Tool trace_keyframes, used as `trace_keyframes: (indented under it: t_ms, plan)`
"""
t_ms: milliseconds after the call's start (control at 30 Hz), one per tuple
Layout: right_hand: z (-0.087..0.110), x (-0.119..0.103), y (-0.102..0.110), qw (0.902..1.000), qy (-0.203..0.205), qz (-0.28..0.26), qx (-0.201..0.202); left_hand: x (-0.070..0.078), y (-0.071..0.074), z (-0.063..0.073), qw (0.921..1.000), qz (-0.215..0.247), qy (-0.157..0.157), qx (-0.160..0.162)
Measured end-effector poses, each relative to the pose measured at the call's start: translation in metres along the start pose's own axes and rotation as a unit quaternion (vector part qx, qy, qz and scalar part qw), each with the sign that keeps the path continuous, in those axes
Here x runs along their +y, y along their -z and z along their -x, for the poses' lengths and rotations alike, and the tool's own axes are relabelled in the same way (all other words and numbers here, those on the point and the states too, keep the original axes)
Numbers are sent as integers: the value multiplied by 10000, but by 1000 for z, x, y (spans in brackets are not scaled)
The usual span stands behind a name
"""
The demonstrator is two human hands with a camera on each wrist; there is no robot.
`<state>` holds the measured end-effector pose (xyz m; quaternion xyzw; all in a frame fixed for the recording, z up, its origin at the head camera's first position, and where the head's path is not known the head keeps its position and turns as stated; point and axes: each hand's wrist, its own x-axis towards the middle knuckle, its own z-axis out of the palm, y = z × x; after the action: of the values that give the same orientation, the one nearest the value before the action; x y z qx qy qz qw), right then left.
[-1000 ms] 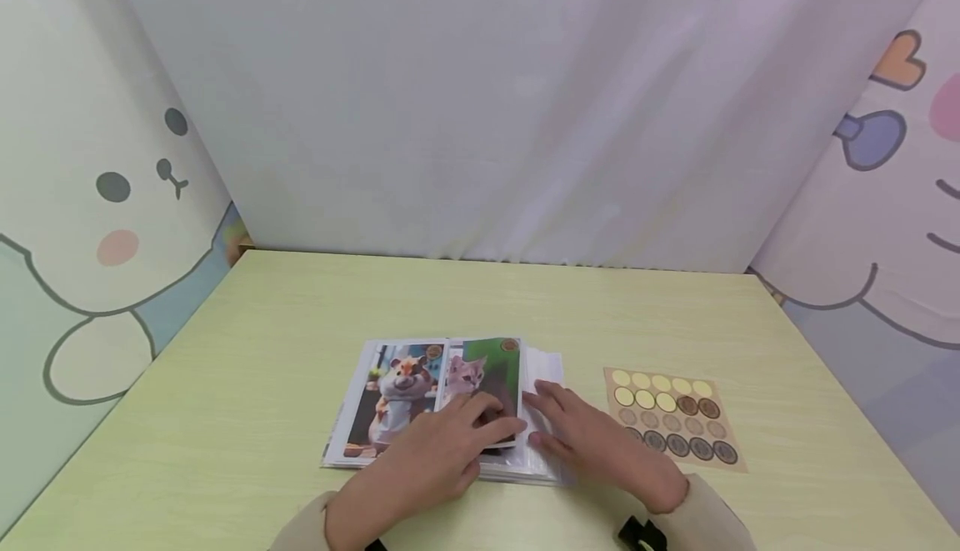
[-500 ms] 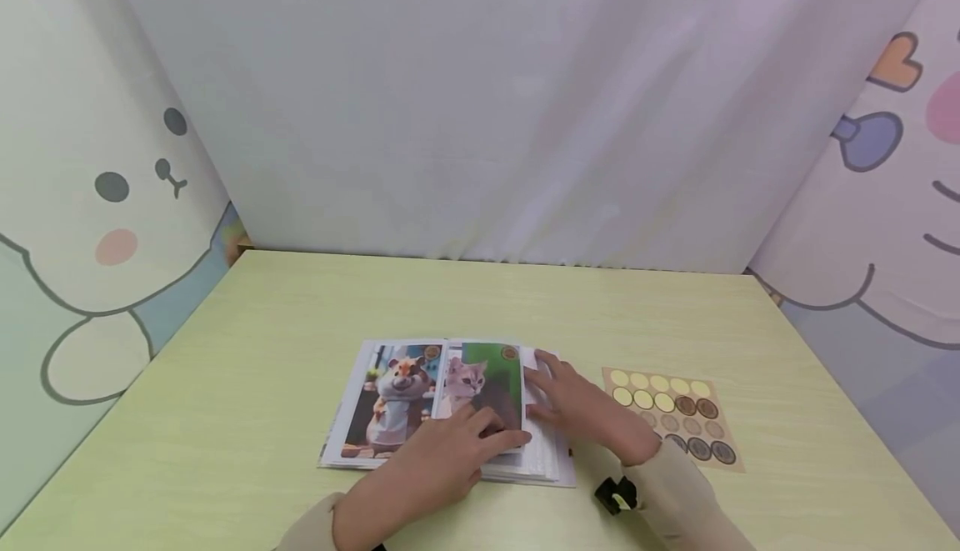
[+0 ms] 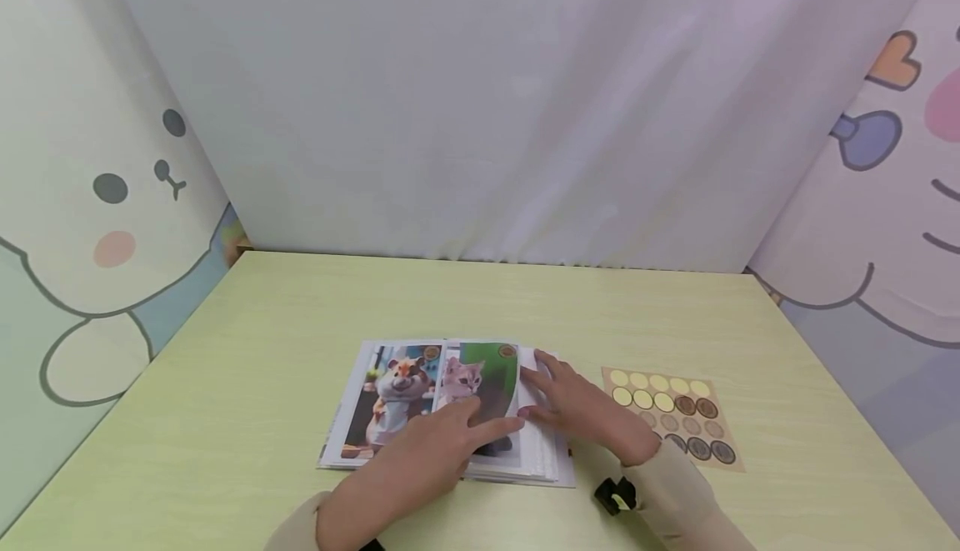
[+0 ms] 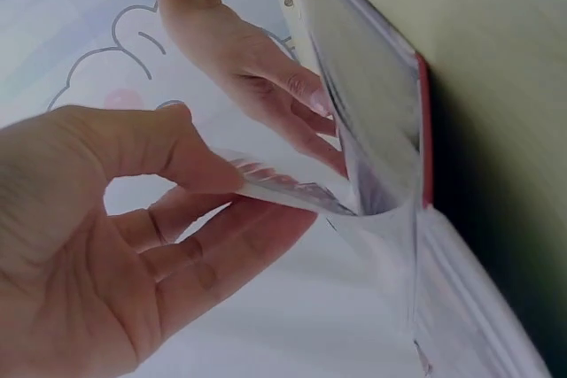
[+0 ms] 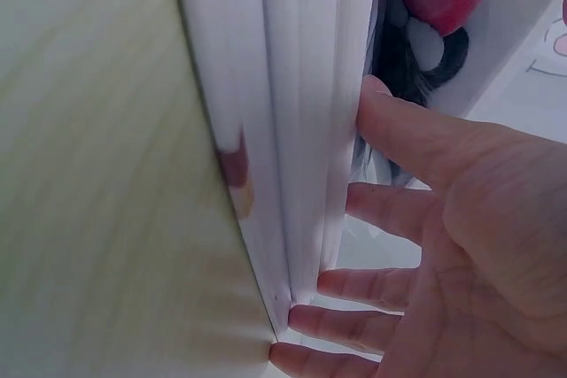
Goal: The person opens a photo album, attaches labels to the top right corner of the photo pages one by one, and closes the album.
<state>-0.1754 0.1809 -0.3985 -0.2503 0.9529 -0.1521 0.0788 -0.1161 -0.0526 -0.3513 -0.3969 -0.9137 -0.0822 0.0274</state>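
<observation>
An opened photo album (image 3: 330,443) lies on the table, a hamster picture (image 3: 401,405) on its left page and a kitten picture (image 3: 498,380) on its right page. My left hand (image 3: 427,451) is over the lower part of the kitten page. In the left wrist view, its thumb and fingers pinch a clear-sleeved page (image 4: 288,185) lifted at its edge. My right hand (image 3: 581,405) touches the album's right side. The right wrist view shows its fingers spread along the stacked page edges (image 5: 297,130), thumb at the upper pages.
Right of the album lies a sheet of round stickers (image 3: 670,424) in yellow, brown and grey rows, its lower left corner behind my right arm. A white curtain (image 3: 480,117) hangs behind the pale table (image 3: 262,351). Cartoon-printed cloths flank both sides.
The right hand has shifted a little farther up the album's right side. The kitten picture shows more fully than a second ago. My left hand has moved slightly left, its forefinger straighter.
</observation>
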Motion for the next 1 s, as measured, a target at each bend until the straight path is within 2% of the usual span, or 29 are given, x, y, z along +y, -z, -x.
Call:
trace_keyframes:
  t_ms: [300, 500, 633, 833, 933, 1000]
  plan:
    - [0, 0, 0, 10000, 79, -37, 40, 0, 18, 5, 9981, 369, 382, -315]
    - [2, 0, 0, 9999, 94, -85, 17, -3, 33, 16, 9963, 555, 648, -99]
    - [2, 0, 0, 9999, 84, -93, -1, -7, 41, 24, 9962, 358, 760, 214]
    - [2, 1, -1, 9998, 64, -163, -17, -16, 52, 36, 9922, -19, 1099, 588]
    - [2, 1, 0, 9996, 19, -266, -28, -21, 57, 39, 9888, -103, 1393, 526]
    - [2, 1, 0, 9994, -20, -336, -55, -26, 60, 41, 9860, -148, 1622, 367]
